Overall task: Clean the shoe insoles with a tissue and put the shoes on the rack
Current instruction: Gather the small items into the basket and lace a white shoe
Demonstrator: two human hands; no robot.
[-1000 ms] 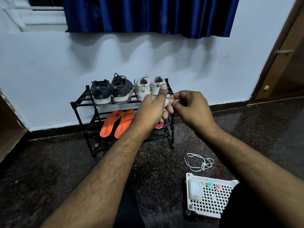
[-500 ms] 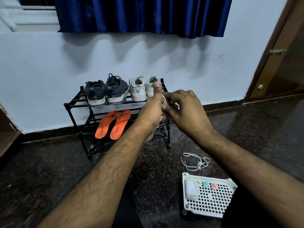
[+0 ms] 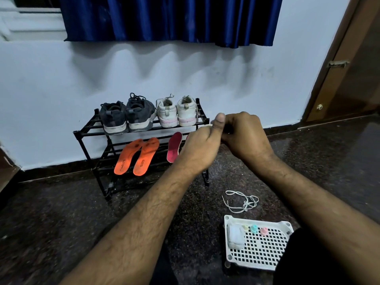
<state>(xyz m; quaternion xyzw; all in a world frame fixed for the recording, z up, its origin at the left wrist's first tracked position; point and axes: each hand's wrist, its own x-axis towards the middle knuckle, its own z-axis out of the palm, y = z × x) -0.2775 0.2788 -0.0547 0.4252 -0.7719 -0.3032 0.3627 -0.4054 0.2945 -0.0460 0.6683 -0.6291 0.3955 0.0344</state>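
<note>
Your left hand (image 3: 202,147) and right hand (image 3: 244,136) meet beside the rack (image 3: 90,132), fingers curled, pinching a small pale scrap, barely visible

Both forearms are bare to the frame's lower edge — no sleeves, watch or bands in sight — and covered in dark hair. The left hand (image 3: 200,150) and right hand (image 3: 245,138) are bare too, without rings or gloves. Black clothing shows at the bottom — near each arm.

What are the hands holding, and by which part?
Both hands, left hand and right hand, close together on something small and pale; only a sliver shows, so thing and grip point cannot be told.
</note>
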